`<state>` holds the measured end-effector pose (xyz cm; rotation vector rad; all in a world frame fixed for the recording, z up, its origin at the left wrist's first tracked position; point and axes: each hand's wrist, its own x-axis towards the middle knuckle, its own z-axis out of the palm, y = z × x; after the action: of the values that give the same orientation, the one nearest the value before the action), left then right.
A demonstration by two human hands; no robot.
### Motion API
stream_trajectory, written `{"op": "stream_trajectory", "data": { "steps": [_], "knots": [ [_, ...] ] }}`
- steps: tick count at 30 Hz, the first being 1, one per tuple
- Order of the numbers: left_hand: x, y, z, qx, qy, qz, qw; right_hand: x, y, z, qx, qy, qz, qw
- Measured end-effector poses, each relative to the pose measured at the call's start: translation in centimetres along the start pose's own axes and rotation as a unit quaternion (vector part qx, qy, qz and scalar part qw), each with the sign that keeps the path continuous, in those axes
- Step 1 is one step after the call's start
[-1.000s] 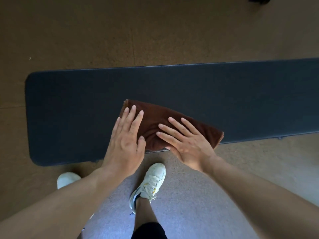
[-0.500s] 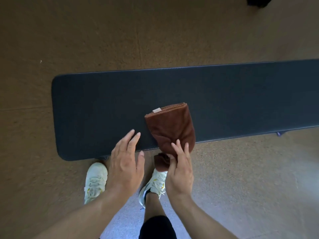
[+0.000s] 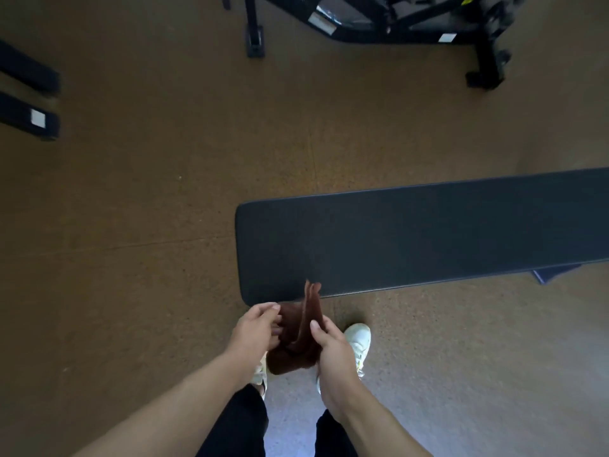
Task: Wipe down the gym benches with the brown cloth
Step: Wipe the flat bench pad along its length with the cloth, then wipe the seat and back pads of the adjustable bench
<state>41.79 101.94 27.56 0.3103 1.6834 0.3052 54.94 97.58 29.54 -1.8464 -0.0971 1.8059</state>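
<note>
The brown cloth (image 3: 300,338) hangs folded between both hands, lifted clear of the bench and held over my feet. My left hand (image 3: 255,328) pinches its left side. My right hand (image 3: 333,349) grips its right side, thumb on top. One corner of the cloth sticks up toward the bench's near edge. The dark padded gym bench (image 3: 428,235) stretches from the centre to the right edge, its rounded left end just beyond my hands.
Black gym equipment frames (image 3: 379,24) stand at the top, with a foot at the upper right (image 3: 484,77). Two black bars (image 3: 26,94) lie at the far left. My white shoe (image 3: 357,341) is on the brown speckled floor below the bench.
The cloth has come off the bench top, where both hands pressed it flat, and is now held in the air by both hands. The view has shifted left, so the bench sits further right.
</note>
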Motion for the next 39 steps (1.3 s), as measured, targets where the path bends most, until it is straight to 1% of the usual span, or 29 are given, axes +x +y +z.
{"op": "stream_trajectory", "data": {
  "steps": [2,4,6,8,9,11,13,15,17,19,21,23,25,27,29,33,36,39],
  "knots": [
    [-1.9,1.7,-1.7,-0.01,-0.023,-0.004,1.0,-2.6,-1.6,1.1,0.015,-0.014,-0.016,1.0],
    [-4.0,3.4,-3.2,-0.023,-0.058,-0.028,0.998,-5.1,-2.8,1.7,0.037,-0.027,-0.036,0.998],
    [-6.2,4.9,-4.3,-0.025,-0.105,-0.04,0.993,-7.6,-4.2,1.8,0.057,-0.068,-0.055,0.995],
    [-8.7,6.3,-5.1,-0.056,-0.143,-0.028,0.988,-10.7,-5.8,2.1,0.04,-0.118,-0.07,0.99],
    [-10.0,6.9,-5.4,-0.082,-0.149,-0.007,0.985,-12.2,-6.6,2.4,0.009,-0.119,-0.079,0.99],
    [-12.4,8.1,-5.9,-0.102,-0.148,0.057,0.982,-14.3,-7.6,3.0,-0.068,-0.078,-0.107,0.989],
    [-15.2,9.1,-6.0,-0.063,-0.14,0.126,0.98,-15.9,-8.1,3.3,-0.107,-0.015,-0.138,0.985],
    [-17.9,9.9,-5.8,-0.026,-0.13,0.182,0.974,-17.2,-8.6,3.6,-0.1,0.023,-0.156,0.983],
    [-19.9,10.4,-5.5,-0.008,-0.12,0.215,0.969,-18.2,-9.1,3.6,-0.084,0.019,-0.152,0.985],
    [-21.4,11.0,-5.4,0.0,-0.125,0.236,0.964,-19.2,-9.9,3.1,-0.072,-0.018,-0.145,0.987],
    [-22.5,11.5,-5.2,0.017,-0.132,0.258,0.957,-19.5,-10.7,2.0,-0.081,-0.043,-0.157,0.983],
    [-23.7,11.9,-4.8,0.03,-0.13,0.287,0.949,-19.4,-11.6,0.7,-0.093,-0.037,-0.181,0.978],
    [-25.0,12.5,-4.3,0.052,-0.1,0.305,0.946,-19.4,-12.7,-0.4,-0.088,-0.024,-0.204,0.975],
    [-26.0,13.1,-3.9,0.051,-0.079,0.298,0.95,-20.1,-13.8,-1.1,-0.091,-0.019,-0.217,0.972],
    [-27.2,13.8,-3.7,0.065,-0.097,0.271,0.956,-20.9,-14.7,-1.7,-0.101,-0.041,-0.238,0.965],
    [-29.3,15.5,-3.9,0.181,-0.128,0.196,0.955,-22.3,-15.5,-2.1,-0.149,-0.096,-0.295,0.939],
    [-30.3,16.3,-4.7,0.228,-0.143,0.144,0.952,-22.7,-15.7,-2.2,-0.193,-0.128,-0.326,0.917],
    [-31.1,17.3,-5.3,0.275,-0.152,0.12,0.942,-23.1,-15.5,-1.4,-0.227,-0.144,-0.346,0.899]
  ]
}}
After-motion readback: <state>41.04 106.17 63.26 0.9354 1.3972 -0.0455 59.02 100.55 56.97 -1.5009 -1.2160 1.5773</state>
